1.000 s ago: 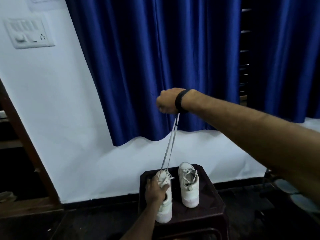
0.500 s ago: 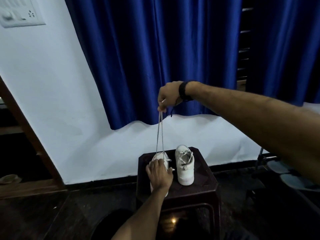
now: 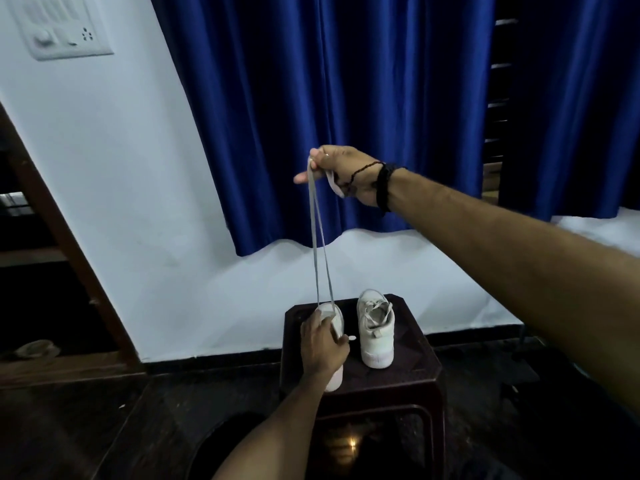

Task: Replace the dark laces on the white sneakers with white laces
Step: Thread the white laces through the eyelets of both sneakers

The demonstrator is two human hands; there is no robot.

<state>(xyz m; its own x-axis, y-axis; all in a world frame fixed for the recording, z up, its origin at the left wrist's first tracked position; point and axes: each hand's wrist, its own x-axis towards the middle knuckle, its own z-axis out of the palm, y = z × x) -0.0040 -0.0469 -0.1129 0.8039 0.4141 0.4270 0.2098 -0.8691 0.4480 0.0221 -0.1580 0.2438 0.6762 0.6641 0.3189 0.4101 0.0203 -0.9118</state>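
Two white sneakers stand side by side on a dark brown plastic stool [image 3: 415, 344]. My left hand [image 3: 323, 344] lies over the left sneaker [image 3: 334, 315] and holds it down, fingers curled around its top. My right hand [image 3: 341, 173] is raised high in front of the curtain and pinches both strands of a pale grey lace [image 3: 317, 244], which runs taut down to the left sneaker. The lace ends hang from my right palm. The right sneaker [image 3: 375, 329] stands untouched with its pale laces loosely tied.
A blue curtain [image 3: 346, 98] hangs on the white wall behind the stool. A switch panel [image 3: 59, 32] is at upper left. A brown wooden frame [image 3: 65, 244] slants along the left. The floor around the stool is dark.
My right hand has turned and spread, with the lace ends now draped across its palm. The lace stays taut. My left hand stays on the left sneaker.
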